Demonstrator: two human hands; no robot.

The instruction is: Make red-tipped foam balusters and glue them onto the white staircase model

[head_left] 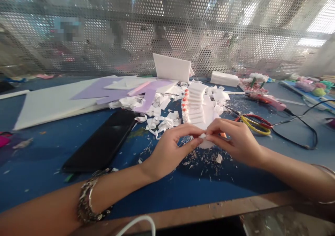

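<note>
Both my hands meet over the near part of the table, pinching a small white piece [203,136] that looks like foam sheet or paper. My left hand [171,147] grips its left side between thumb and forefinger. From the other side my right hand [232,138] holds it with thumb and fingertips. Just beyond the fingers lies a row of white rolled strips [195,103], with small orange-red and white bits [185,100] along its left ends. Part of a white sheet [207,144] shows below my fingertips. What exact shape the pinched piece has, my fingers partly hide.
Crumpled white scraps [167,121] surround the strips. A black phone-like slab [103,142] lies left, before white and purple sheets [52,103]. Right are scissors with yellow and red handles [255,124], a pink-red corded tool [272,101] and a white block [225,79]. A perforated metal screen [183,27] stands behind.
</note>
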